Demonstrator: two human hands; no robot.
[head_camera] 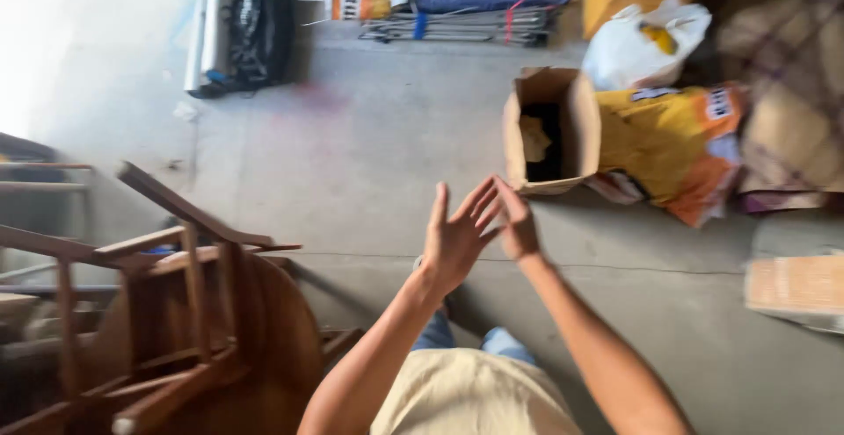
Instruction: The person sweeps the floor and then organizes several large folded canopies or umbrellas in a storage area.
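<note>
My left hand (457,233) is raised in front of me with its fingers spread, holding nothing. My right hand (517,220) meets it from the right, its fingers touching the left hand's fingertips, and it holds nothing either. Both hands hover over the grey concrete floor (352,154), just in front of an open brown cardboard box (580,127). A wooden chair (176,312) stands at my lower left, out of reach of either hand.
A yellow and orange sack (677,145) lies right of the box, with a white plastic bag (642,44) behind it. Folded metal frames and rolled fabric (457,9) lie at the back wall. Another cardboard piece (796,286) sits at the right edge.
</note>
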